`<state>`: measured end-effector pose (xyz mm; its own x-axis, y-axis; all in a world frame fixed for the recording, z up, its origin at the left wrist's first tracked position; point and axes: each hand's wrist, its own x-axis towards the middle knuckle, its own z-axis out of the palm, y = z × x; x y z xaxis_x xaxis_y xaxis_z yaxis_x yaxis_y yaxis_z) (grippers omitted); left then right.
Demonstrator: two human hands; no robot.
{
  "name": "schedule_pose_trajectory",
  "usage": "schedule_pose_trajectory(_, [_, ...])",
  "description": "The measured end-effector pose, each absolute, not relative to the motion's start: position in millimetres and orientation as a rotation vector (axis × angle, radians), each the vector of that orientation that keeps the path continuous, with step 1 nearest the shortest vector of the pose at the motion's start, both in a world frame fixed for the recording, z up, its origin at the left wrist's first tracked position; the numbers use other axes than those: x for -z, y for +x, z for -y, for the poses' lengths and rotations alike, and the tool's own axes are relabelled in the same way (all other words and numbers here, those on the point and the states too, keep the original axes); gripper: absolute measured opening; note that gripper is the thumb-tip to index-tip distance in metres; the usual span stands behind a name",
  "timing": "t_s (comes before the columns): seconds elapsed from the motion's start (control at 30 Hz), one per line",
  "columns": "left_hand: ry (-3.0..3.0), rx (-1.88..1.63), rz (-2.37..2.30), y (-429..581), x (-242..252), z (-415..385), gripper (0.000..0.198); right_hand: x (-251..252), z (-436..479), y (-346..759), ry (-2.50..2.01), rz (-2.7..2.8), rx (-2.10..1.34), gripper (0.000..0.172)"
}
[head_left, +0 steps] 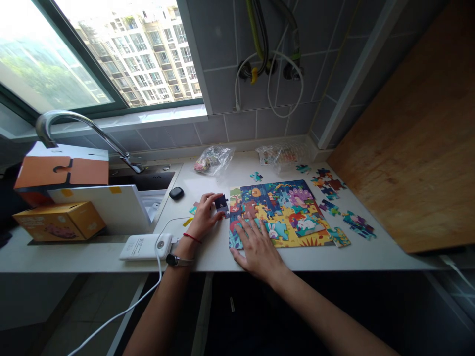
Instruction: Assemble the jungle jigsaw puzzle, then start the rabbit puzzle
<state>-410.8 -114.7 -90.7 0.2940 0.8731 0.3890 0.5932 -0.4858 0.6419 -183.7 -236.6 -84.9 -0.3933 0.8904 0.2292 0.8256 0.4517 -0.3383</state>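
Puzzle piece (221, 203) sits between the left hand's (203, 217) fingers (211, 198).

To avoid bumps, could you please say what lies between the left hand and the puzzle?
The head view shows a dark jigsaw section there, touching the left hand.

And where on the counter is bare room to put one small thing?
Near the front edge, between your left hand and the puzzle; also between the small black object and the leftmost plastic bag. Crowded: right of the puzzle, with loose pieces.
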Motion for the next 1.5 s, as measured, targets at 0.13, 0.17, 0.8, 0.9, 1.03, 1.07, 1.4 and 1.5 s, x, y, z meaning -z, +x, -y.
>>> schedule_pose_trajectory(0.13, [2.149, -1.095, -1.344, -409.1, 88.8, 115.3, 0.043, 84.7, 236.2, -183.8, -1.449, 2.330, -0.235, 0.061])
schedule_pose_trajectory(0.17, [2.139, -1.101, -1.341, -408.6, 88.9, 115.2, 0.040, 84.9, 236.0, -183.8, -1.448, 2.328, -0.232, 0.061])
schedule_pose_trajectory(0.8, [1.693, -1.224, -1.346, -400.6, 70.8, 116.7, 0.033, 86.5, 235.8, -184.2, -1.438, 2.309, -0.228, 0.063])
schedule_pose_trajectory(0.9, [1.682, -1.216, -1.291, -396.6, 63.3, 113.4, 0.038, 85.2, 236.2, -184.0, -1.433, 2.304, -0.231, 0.063])
schedule_pose_trajectory(1.03, [1.671, -1.141, -1.218, -390.6, 53.9, 107.6, 0.042, 84.9, 236.6, -183.5, -1.426, 2.289, -0.232, 0.064])
schedule_pose_trajectory(1.07, [1.663, -1.120, -1.209, -389.5, 52.7, 106.4, 0.042, 84.9, 236.7, -183.3, -1.425, 2.287, -0.233, 0.063])
schedule_pose_trajectory(1.4, [1.816, -0.966, -1.300, -379.6, 67.7, 89.4, 0.033, 82.9, 236.8, -182.6, -1.420, 2.283, -0.254, 0.065])
schedule_pose_trajectory(1.5, [1.995, -0.933, -1.340, -382.3, 66.7, 87.3, 0.025, 83.4, 236.8, -182.7, -1.413, 2.279, -0.256, 0.065])
